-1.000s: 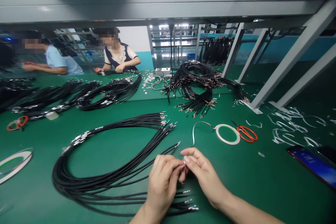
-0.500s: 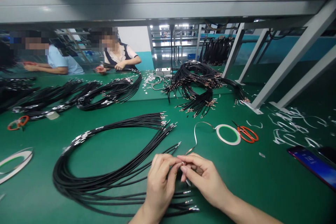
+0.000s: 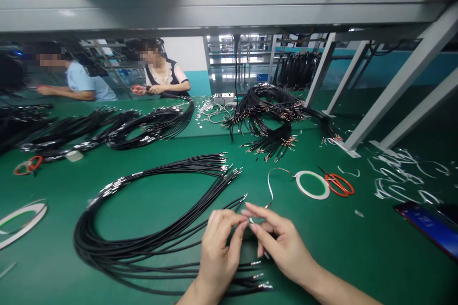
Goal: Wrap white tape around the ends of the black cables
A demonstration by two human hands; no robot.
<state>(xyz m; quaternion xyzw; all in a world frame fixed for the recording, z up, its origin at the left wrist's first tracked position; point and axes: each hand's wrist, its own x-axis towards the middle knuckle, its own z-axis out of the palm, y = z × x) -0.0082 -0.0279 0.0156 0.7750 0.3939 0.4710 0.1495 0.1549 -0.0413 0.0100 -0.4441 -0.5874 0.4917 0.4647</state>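
My left hand [image 3: 222, 243] is closed in a pinch at the tip of a black cable, whose small pale end [image 3: 251, 220] pokes out at the fingertips. Just right of it is my right hand [image 3: 279, 236], thumb and index finger slightly apart, other fingers curled. A narrow tape strip [image 3: 269, 186] runs from a white tape roll [image 3: 297, 182] into my right hand, and a pale bit shows below its fingers. How the strip is gripped is partly hidden. A looped bundle of black cables [image 3: 84, 228] with metal-tipped ends lies left of and beneath my hands.
Orange-handled scissors [image 3: 339, 185] lie beside the roll, a phone [image 3: 427, 226] at right, white scraps [image 3: 404, 171] behind it. More cable bundles [image 3: 265, 100] are farther back. Another tape roll [image 3: 39, 217] and scissors [image 3: 28, 165] are at left. Two people sit across, under a grey shelf beam [image 3: 214, 12].
My right index finger has lifted and the right hand has drawn slightly right, away from the left fingertips. The left hand keeps its pinch. Across the table, a person's hands have shifted.
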